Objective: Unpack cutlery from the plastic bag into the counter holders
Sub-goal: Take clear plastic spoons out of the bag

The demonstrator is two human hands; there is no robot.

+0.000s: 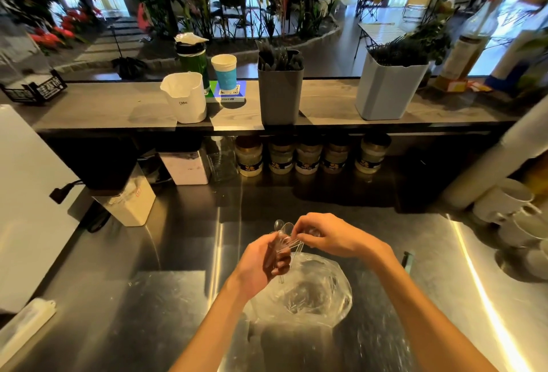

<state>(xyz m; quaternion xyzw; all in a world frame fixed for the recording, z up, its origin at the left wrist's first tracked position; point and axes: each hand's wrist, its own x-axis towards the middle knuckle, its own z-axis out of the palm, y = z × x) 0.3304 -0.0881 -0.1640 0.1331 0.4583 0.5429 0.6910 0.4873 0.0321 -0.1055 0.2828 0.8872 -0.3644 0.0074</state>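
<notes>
Several see-through plastic spoons [284, 238] stick up in a bunch, gripped by the left hand [261, 265] and pinched by the right hand [323, 233], above the crinkly clear bag [314, 291].

Clear plastic spoons [283, 241]: see-through, colourless.
Crumpled plastic bag [311, 291]: transparent, glinting white.
Tall square plastic holder [280, 95]: dark grey.
Wide plastic holder [388, 89]: pale blue-grey.
Paper cup [224, 75]: white, turquoise band.
Steel worktop [178, 253]: silver, streaked.

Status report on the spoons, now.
Left hand grips clear spoons; right hand pinches them. Plastic bag below, open. Grey holder on shelf, path unobstructed.
</notes>
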